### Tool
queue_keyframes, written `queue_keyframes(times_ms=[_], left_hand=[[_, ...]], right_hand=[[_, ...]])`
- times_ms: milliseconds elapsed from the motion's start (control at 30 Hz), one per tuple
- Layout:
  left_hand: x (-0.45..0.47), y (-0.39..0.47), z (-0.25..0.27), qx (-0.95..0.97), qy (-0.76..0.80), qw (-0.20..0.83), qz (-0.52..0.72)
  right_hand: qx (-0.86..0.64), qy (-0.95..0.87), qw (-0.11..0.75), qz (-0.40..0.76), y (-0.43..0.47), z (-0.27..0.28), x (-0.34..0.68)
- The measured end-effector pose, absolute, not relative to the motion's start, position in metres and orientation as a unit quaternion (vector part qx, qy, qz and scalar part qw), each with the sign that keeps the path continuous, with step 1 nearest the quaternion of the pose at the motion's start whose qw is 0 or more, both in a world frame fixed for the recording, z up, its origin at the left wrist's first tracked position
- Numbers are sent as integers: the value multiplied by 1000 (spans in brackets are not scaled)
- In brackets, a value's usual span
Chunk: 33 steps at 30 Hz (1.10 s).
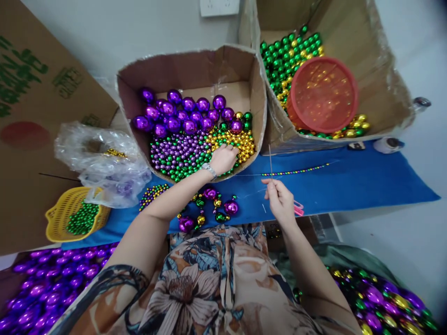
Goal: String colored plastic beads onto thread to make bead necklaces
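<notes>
Head view: the left hand [224, 159] is among beads [246, 142], grip too hidden to tell, the right hand [280, 201] pinches a needle [270, 160]—seemingly bead-picking, with threading calling for steadiness.

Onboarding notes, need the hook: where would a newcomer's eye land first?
Shiny purple balls at the back of the middle cardboard box stand out first, with the left hand among smaller gold beads in front. Next comes the red tub in the upper-right box. Then the right hand, holding a thin needle-like rod over the blue cloth.
</notes>
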<state>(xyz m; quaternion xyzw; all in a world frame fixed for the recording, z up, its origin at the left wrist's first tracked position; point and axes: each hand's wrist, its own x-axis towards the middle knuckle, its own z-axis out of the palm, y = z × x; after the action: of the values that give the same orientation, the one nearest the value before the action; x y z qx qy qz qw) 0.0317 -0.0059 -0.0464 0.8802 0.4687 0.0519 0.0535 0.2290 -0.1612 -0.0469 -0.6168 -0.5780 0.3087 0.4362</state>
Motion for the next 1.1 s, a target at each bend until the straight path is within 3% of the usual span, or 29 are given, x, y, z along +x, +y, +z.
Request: queue_keyframes(times_ms=[333,667,1100], left_hand=[[36,-5,-53,881,469,39,42],[12,-6,-49,882,433,139,121],[-20,46,-37,810,537,137,193]], right_hand=[[-615,-602,422,285,-163,-47,225],[-612,-625,402,272,-164,-50,222],[-595,-647,404,252,-154,-57,215]])
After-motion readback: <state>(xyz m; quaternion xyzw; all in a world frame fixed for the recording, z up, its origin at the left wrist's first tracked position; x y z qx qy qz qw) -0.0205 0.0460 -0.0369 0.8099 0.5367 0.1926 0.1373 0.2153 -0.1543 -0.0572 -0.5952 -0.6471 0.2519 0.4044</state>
